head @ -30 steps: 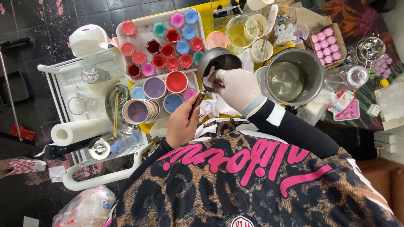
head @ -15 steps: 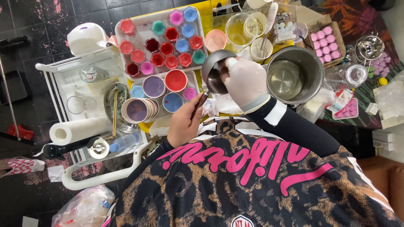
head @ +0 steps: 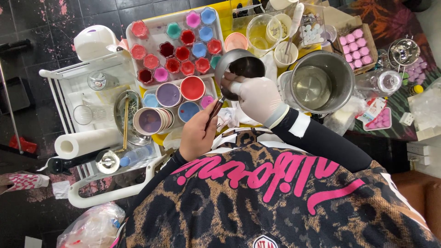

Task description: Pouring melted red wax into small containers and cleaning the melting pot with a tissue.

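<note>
My bare left hand (head: 197, 135) grips the dark handle (head: 215, 109) of a small steel saucepan (head: 243, 64), which is held above the yellow table. My right hand (head: 255, 96), in a white glove, lies over the pan's near rim with its fingers curled into the dark inside. Whether it also holds a cloth is hidden. Crumpled white tissue (head: 232, 117) lies just under both hands. Round tubs of purple, red and blue paste (head: 170, 94) stand left of the pan.
A white tray (head: 151, 34) of small coloured moulds sits at the back left. A big steel pot (head: 321, 82) stands right of the pan, with a box of pink pieces (head: 356, 48) beyond. A white cart (head: 92, 92) and paper roll (head: 87, 142) stand at the left.
The saucepan tipped and shifted slightly while the gloved hand moved along its rim. The left hand kept hold of the handle.
</note>
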